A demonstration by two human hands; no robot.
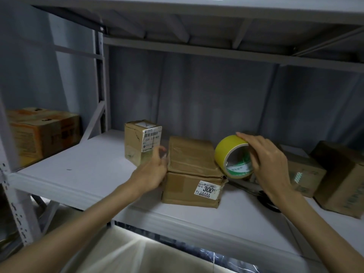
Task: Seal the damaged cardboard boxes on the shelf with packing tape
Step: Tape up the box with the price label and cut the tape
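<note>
A flat brown cardboard box [192, 170] with a torn right corner and a "300" label lies on the white shelf [82, 170]. My left hand [152, 170] touches its left side, fingers loosely curled. My right hand [266, 156] grips a yellow roll of packing tape [229, 152], held on edge against the box's right end. A small upright box [140, 142] with a barcode label stands just left of the flat box, behind my left hand.
Two more cardboard boxes [304, 174] [342, 180] stand on the shelf at the right. A dark object [266, 200] lies below my right wrist. An orange-brown carton [43, 133] sits on the neighbouring shelf at far left. The upper shelf [197, 20] hangs overhead.
</note>
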